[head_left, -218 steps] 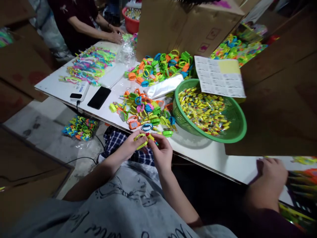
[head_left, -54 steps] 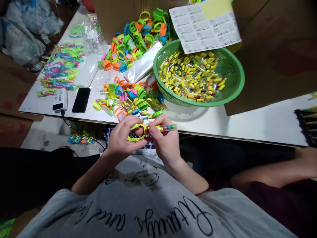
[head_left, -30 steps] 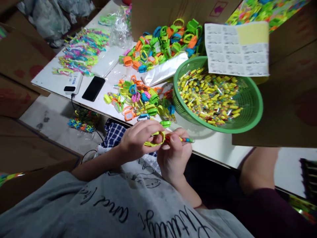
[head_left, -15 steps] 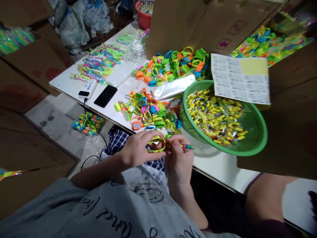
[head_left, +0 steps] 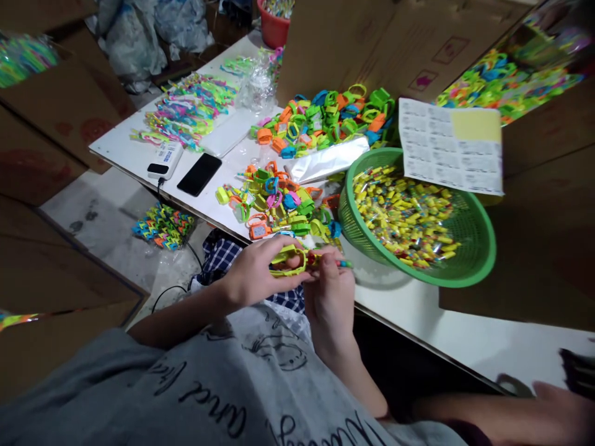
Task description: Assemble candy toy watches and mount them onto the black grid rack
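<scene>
My left hand (head_left: 251, 272) is closed around a yellow toy watch (head_left: 289, 271), its band forming a loop. Pinched between the thumb and fingers of my right hand (head_left: 332, 294) is a thin clear tube of coloured candy (head_left: 343, 264). The tube's inner end meets the watch band, but fingers partly hide the contact. Just beyond my hands lies a loose pile of colourful toy watches (head_left: 279, 201). Close to my right hand stands a green basket (head_left: 469, 279) holding many small yellow-capped tubes (head_left: 404, 214).
A larger watch heap (head_left: 320, 121) lies behind a stack of clear bags (head_left: 328, 161). On the left are a phone (head_left: 199, 173), a white power bank (head_left: 165, 160) and bagged pieces (head_left: 190, 105). A label sheet (head_left: 450, 145) leans over the basket. Another person's arm (head_left: 502, 415) is lower right.
The tube's outer end sticks out less past my right hand, which has shifted slightly left. The other person's arm has swung lower at the right. The view has shifted slightly.
</scene>
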{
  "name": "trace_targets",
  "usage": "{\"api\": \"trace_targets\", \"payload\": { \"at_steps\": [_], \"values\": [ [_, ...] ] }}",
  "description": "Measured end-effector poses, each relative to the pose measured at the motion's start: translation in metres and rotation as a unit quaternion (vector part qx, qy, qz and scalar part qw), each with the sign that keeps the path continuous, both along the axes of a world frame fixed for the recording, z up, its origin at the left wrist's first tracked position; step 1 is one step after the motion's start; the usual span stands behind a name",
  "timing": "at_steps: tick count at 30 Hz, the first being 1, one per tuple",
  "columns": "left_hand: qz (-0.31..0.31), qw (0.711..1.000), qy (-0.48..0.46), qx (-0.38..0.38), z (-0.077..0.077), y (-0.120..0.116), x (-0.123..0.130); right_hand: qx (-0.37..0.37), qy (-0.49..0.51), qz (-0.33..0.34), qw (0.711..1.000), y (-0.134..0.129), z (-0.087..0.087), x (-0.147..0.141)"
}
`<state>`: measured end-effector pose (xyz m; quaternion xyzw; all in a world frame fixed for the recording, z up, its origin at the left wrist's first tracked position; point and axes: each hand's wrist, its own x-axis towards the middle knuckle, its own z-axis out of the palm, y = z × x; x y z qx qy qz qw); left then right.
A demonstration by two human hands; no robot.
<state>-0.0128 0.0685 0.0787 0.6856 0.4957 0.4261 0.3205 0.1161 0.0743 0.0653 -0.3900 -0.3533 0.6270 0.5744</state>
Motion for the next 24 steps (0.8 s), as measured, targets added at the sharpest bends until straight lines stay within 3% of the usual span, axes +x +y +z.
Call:
{"api": "trace_targets", "payload": {
  "at_steps": [6,11,16,24],
  "values": [
    [0.022,0.999,0.016,0.028,-0.002,-0.005,0.004,-0.010,0.004,-0.042,0.999,-0.004,-0.004,-0.006],
    [0.051,0.986,0.088,0.136,-0.002,-0.007,0.005,-0.015,0.016,-0.069,0.997,-0.007,-0.002,-0.012],
    [0.054,0.965,0.111,0.230,-0.004,-0.007,0.002,0.007,0.004,-0.061,0.998,-0.008,-0.002,-0.014],
    [0.079,0.951,0.101,0.282,-0.010,-0.009,0.005,0.096,0.003,-0.028,0.995,-0.014,0.003,-0.013]
  ]
}}
